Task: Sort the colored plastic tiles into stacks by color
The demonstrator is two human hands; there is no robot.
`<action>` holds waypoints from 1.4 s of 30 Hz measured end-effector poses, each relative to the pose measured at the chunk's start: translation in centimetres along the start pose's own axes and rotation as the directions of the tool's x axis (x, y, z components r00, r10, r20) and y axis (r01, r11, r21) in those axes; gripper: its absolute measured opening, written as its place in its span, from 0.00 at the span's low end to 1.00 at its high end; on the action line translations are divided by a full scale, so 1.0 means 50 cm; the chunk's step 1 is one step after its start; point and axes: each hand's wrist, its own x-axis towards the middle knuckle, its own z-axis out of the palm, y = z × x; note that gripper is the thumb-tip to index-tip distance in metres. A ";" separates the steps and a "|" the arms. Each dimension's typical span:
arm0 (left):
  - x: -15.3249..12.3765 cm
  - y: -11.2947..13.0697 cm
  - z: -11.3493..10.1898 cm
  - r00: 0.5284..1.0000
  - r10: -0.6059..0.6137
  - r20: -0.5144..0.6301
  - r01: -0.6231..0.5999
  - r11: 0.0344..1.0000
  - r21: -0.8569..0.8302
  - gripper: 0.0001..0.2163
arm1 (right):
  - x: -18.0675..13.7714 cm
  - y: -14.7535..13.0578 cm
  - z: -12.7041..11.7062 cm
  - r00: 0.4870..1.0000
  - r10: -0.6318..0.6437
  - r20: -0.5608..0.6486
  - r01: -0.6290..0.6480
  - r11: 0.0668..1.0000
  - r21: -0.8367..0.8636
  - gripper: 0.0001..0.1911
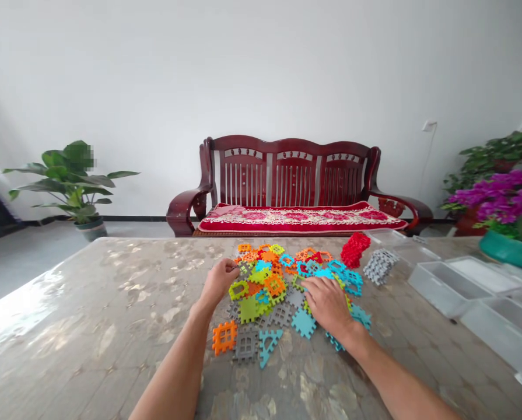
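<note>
Showing an orange window tile [224, 337], grey window tile [246, 345] and blue triangle tile [263, 357] loose near; resting the right hand [328, 303], loosely extended, on the central unsorted tile pile [261, 275]; curling the left hand [219, 283] at its left edge, grip unclear; seemingly having only the grey stack [380, 266] and red stack [354, 251] gathered far right.

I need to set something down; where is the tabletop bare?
Widest: the tabletop left of the left forearm. Smaller: nearer than the blue triangle, between the forearms; and between the right forearm and plastic boxes. Crowded: between the hands, under piled toy pieces.
</note>
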 end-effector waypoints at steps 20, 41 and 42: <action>-0.043 -0.038 -0.017 0.998 0.063 0.000 -0.063 0.990 -0.124 0.10 | 0.076 -0.096 -0.084 0.871 0.105 0.480 -0.048 0.990 -0.129 0.17; -0.091 -0.044 -0.029 0.995 0.004 -0.096 -0.029 0.966 -0.257 0.14 | 0.083 0.086 -0.139 0.921 -0.004 0.390 0.008 1.000 -0.009 0.36; -0.091 -0.044 -0.029 0.996 0.001 -0.092 -0.025 0.965 -0.260 0.14 | 0.077 0.110 -0.137 0.926 -0.008 0.378 0.002 1.000 0.017 0.37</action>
